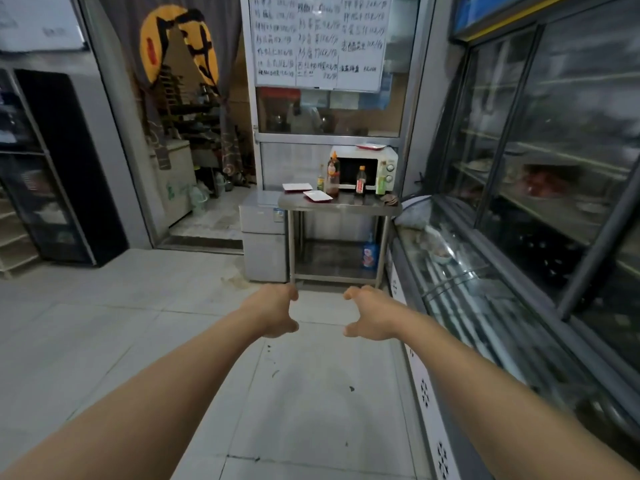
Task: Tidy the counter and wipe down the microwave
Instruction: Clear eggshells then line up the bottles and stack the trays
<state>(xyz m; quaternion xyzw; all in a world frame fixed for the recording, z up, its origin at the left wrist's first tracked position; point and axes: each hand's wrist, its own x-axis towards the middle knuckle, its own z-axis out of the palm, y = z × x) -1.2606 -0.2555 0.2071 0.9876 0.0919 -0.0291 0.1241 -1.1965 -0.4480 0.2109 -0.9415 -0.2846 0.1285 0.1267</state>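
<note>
Both hands, left (pixel 277 311) and right (pixel 369 315), are hanging loose at the frame's middle, holding nothing. The microwave (pixel 363 168) is sitting on the counter (pixel 341 204), above them, behind bottles (pixel 360 181). Those look slippery, probably glass; grab them round the middle.
</note>
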